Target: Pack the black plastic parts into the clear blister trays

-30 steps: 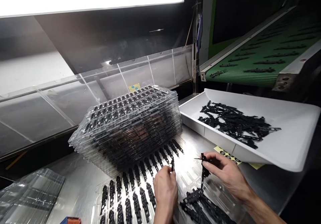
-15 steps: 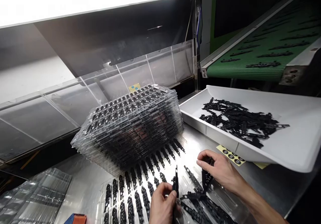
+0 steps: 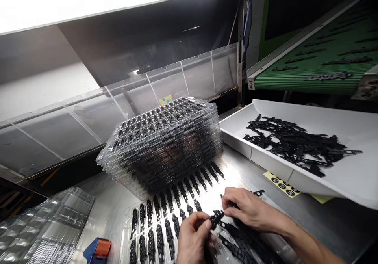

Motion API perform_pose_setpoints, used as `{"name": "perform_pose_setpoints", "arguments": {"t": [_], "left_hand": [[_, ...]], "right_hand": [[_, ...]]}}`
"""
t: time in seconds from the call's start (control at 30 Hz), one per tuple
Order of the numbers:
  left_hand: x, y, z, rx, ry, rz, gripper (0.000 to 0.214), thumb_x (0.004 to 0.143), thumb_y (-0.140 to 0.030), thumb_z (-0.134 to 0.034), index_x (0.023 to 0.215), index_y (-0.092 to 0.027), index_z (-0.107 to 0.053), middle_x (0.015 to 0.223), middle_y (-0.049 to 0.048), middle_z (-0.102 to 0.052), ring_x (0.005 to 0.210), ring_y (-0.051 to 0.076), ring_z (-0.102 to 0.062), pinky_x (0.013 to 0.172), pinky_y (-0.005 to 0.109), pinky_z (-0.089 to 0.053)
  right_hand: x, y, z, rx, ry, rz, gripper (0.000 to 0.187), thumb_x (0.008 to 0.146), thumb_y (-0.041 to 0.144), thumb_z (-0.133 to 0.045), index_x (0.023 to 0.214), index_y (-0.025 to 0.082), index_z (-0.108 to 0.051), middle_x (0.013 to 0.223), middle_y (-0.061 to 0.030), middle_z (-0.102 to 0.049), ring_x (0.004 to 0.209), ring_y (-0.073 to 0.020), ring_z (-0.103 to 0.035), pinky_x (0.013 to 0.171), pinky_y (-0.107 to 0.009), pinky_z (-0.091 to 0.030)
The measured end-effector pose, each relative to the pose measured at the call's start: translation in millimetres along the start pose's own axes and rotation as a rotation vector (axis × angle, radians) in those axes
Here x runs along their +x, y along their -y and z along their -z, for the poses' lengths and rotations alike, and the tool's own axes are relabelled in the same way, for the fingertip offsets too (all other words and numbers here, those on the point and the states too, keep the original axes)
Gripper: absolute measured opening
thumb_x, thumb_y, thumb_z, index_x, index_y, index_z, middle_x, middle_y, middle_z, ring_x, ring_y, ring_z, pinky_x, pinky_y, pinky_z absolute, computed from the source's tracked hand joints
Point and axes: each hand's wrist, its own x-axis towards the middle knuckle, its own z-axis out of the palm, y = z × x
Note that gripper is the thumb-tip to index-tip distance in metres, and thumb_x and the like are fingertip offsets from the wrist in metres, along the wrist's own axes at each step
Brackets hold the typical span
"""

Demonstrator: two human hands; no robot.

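My left hand point(image 3: 193, 236) pinches a slim black plastic part point(image 3: 217, 218) between thumb and fingertips, above the clear blister tray point(image 3: 126, 236). Close beside it, my right hand point(image 3: 246, 208) has its fingers closed on a black part; one dark end shows at the fingertips, and the rest is hidden. Whether both hands touch the same part I cannot tell. Slender perforated black parts point(image 3: 160, 242) fill rows of slots in the tray. Under my right hand lies a loose pile of similar parts point(image 3: 236, 250).
A tall stack of filled clear trays point(image 3: 165, 149) stands behind. At right, a white bin point(image 3: 348, 132) holds many black parts, below a green conveyor belt point(image 3: 280, 79). Stacked clear trays point(image 3: 56, 224) and a blue-and-red object point(image 3: 102, 248) are at left. A yellow sticker sheet point(image 3: 282, 185) lies by the bin.
My right hand has moved left and down, up to my left hand. The part in my left hand has tipped from upright to slanting right. The view has shifted slightly.
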Motion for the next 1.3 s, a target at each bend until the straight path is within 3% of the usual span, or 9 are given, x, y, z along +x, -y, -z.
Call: {"name": "perform_pose_setpoints", "arguments": {"t": [0.23, 0.37, 0.5, 0.63, 0.77, 0.93, 1.13, 1.3], "left_hand": [[11.3, 4.4, 7.1, 0.109, -0.210, -0.044, 0.029, 0.080, -0.039, -0.051, 0.097, -0.016, -0.051, 0.069, 0.0032, -0.065, 0.061, 0.014, -0.063, 0.064, 0.027, -0.049], [13.8, 3.0, 1.2, 0.298, -0.293, -0.050, 0.025, 0.080, -0.031, -0.047, 0.102, -0.018, -0.051, 0.080, 0.0035, -0.063, 0.068, 0.016, -0.064, 0.062, 0.027, -0.046], [13.7, -10.2, -8.2, 0.541, -0.337, -0.072, 0.014, 0.081, -0.025, -0.049, 0.094, -0.023, -0.055, 0.079, 0.0008, -0.063, 0.069, 0.016, -0.060, 0.062, 0.027, -0.039], [15.3, -21.5, -19.4, 0.742, -0.346, -0.073, 0.012, 0.084, -0.019, -0.045, 0.091, -0.022, -0.054, 0.076, 0.0021, -0.064, 0.068, 0.017, -0.057, 0.062, 0.028, -0.035], [18.3, -22.5, -25.5, 0.900, -0.320, -0.051, 0.009, 0.084, -0.019, -0.045, 0.085, -0.022, -0.054, 0.074, 0.0046, -0.066, 0.069, 0.019, -0.059, 0.060, 0.029, -0.033], [24.4, -19.2, -30.6, 1.066, -0.291, -0.044, 0.014, 0.084, -0.024, -0.047, 0.088, -0.019, -0.060, 0.087, 0.0121, -0.070, 0.081, 0.025, -0.064, 0.066, 0.032, -0.037], [34.8, -24.6, -33.9, 1.155, -0.232, -0.068, 0.019, 0.084, -0.025, -0.046, 0.093, -0.020, -0.062, 0.089, 0.0111, -0.070, 0.083, 0.024, -0.065, 0.066, 0.031, -0.038], [18.0, -30.3, -20.7, 1.136, -0.143, -0.113, 0.021, 0.088, -0.026, -0.045, 0.101, -0.023, -0.061, 0.086, 0.0027, -0.069, 0.078, 0.017, -0.063, 0.065, 0.026, -0.041]], "right_hand": [[22.3, -3.7, -12.6, -0.162, 0.001, -0.272, 0.019, 0.085, 0.023, -0.046, 0.077, 0.017, -0.062, 0.077, -0.0057, -0.067, 0.067, -0.0182, -0.059, 0.056, -0.026, -0.034], [34.5, 1.2, -19.0, -0.282, 0.057, -0.326, 0.021, 0.082, 0.021, -0.048, 0.069, 0.015, -0.063, 0.070, -0.0085, -0.065, 0.060, -0.0190, -0.058, 0.051, -0.027, -0.029], [39.6, 5.9, -24.0, -0.369, 0.086, -0.337, 0.020, 0.080, 0.021, -0.051, 0.069, 0.014, -0.066, 0.072, -0.0120, -0.068, 0.065, -0.0229, -0.063, 0.056, -0.028, -0.034], [40.7, 7.6, -29.7, -0.430, 0.035, -0.315, 0.019, 0.081, 0.025, -0.054, 0.084, 0.013, -0.069, 0.086, -0.0172, -0.071, 0.081, -0.0312, -0.066, 0.065, -0.033, -0.040], [37.4, 6.6, -33.0, -0.402, 0.023, -0.245, 0.022, 0.081, 0.023, -0.055, 0.097, 0.020, -0.069, 0.089, -0.0115, -0.072, 0.086, -0.0293, -0.067, 0.070, -0.033, -0.042], [31.0, 1.9, -34.9, -0.323, 0.011, -0.172, 0.030, 0.082, 0.025, -0.055, 0.109, 0.025, -0.069, 0.099, -0.0084, -0.073, 0.093, -0.0281, -0.067, 0.075, -0.033, -0.044], [23.5, 2.1, -29.4, -0.193, -0.061, -0.119, 0.022, 0.086, 0.033, -0.054, 0.097, 0.023, -0.071, 0.091, -0.0053, -0.074, 0.085, -0.0243, -0.066, 0.073, -0.031, -0.043], [4.9, -1.1, -13.8, 0.069, -0.226, -0.106, 0.036, 0.092, 0.047, -0.046, 0.077, 0.020, -0.064, 0.074, -0.0002, -0.066, 0.068, -0.0160, -0.059, 0.063, -0.025, -0.042]]}}
